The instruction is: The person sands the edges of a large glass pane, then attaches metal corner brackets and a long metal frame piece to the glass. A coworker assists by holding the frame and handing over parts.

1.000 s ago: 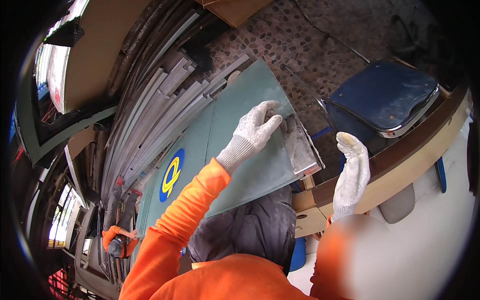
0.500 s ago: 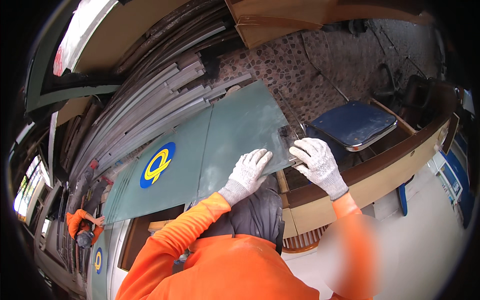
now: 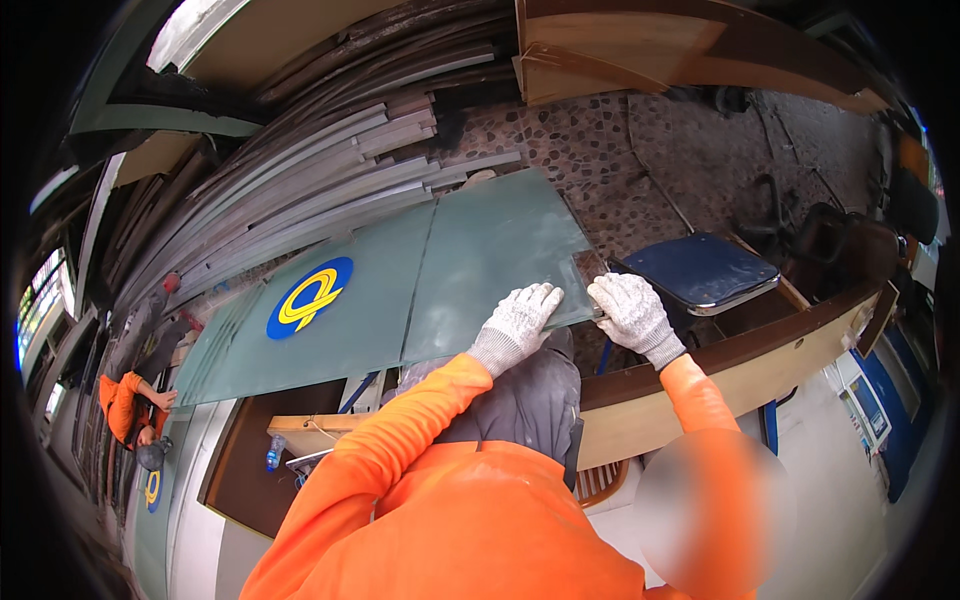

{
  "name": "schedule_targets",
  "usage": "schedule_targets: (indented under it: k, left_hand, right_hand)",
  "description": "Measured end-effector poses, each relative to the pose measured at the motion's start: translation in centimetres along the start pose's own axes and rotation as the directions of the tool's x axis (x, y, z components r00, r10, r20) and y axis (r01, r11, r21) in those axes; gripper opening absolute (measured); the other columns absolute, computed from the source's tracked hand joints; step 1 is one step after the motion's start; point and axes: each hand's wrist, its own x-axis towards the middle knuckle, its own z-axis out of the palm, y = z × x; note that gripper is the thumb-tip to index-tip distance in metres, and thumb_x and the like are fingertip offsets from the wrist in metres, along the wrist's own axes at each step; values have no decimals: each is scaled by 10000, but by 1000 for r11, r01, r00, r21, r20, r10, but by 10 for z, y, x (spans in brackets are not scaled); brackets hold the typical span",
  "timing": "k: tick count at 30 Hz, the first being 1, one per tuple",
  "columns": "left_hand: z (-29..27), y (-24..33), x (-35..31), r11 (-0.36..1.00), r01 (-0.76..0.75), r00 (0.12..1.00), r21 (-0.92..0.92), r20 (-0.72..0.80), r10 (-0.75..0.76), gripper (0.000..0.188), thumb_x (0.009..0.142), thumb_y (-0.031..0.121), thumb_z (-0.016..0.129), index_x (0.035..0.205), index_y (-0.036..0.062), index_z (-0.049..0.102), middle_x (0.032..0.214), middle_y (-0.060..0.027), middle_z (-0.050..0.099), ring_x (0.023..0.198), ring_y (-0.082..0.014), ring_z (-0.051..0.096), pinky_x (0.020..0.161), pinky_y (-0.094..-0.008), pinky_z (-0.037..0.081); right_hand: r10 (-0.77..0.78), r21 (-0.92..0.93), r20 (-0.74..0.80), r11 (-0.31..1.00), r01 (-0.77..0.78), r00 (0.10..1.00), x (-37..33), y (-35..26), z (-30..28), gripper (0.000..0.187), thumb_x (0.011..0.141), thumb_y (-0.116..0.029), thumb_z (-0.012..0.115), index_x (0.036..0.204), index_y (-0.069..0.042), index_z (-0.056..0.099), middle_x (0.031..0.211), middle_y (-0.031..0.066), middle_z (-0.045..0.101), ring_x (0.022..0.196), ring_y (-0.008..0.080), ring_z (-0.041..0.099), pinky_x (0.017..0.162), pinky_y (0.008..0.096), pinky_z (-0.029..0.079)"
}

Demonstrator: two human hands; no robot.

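Note:
A long, greenish frosted glass panel (image 3: 490, 240) spans the view in front of me, with a blue and yellow round emblem (image 3: 310, 297) on its left part. A notch is cut into it near its right end. My left hand (image 3: 520, 325), in a pale knitted work glove, has its fingers curled over the near edge beside the notch. On the corner past the notch, my right hand (image 3: 635, 318), gloved alike, grips the panel. Both sets of fingertips partly hide the edge. At the far left end, a co-worker's hand (image 3: 163, 399) touches the panel.
Stacked metal profiles (image 3: 350, 190) lie beyond the panel. A blue-seated chair (image 3: 700, 270) stands right of my right hand, behind a curved wooden counter (image 3: 740, 365). Below the panel's near edge are a plastic bottle (image 3: 276, 452) and a wooden drawer (image 3: 320, 430).
My right hand has come closer to my left and closed more on the panel's corner. The view has shifted, and more of the drawer and bottle shows below the panel.

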Motion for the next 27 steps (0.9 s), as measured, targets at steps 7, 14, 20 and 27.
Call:
schedule_targets:
  k: [7,14,20,27]
  left_hand:
    - [17,2,-8,999,51,999,19,8,-51,621,906,247,730,1473,103,524,1498,-144,542,1388,-323,529,1137,-443,450]
    - [6,9,-19,985,175,984,11,26,-175,632,868,270,769,1439,109,551,1469,-123,567,1358,-308,552,1136,-449,449]
    - [-6,-20,-73,952,306,944,31,-137,-299,576,831,282,802,1344,104,610,1309,-96,635,1250,-284,604,1070,-434,483]
    - [-8,-55,-122,888,456,865,62,-262,-427,474,826,385,808,1186,108,670,1162,-77,672,1149,-253,649,992,-415,522]
  right_hand:
    - [65,78,59,995,-70,996,0,-9,-4,690,667,-202,892,1301,-105,636,1329,118,636,1280,327,588,1105,461,463]
    - [59,229,254,966,-119,965,12,-16,-31,832,751,-473,881,1426,-88,583,1471,169,556,1390,357,508,1170,475,411]
    - [317,444,396,755,-482,862,34,7,-27,753,907,-463,767,1502,-66,532,1513,180,551,1440,326,493,1203,426,383]
    - [257,527,453,695,-489,853,81,12,-38,803,977,-548,669,1546,-19,465,1541,195,535,1446,297,494,1196,404,380]
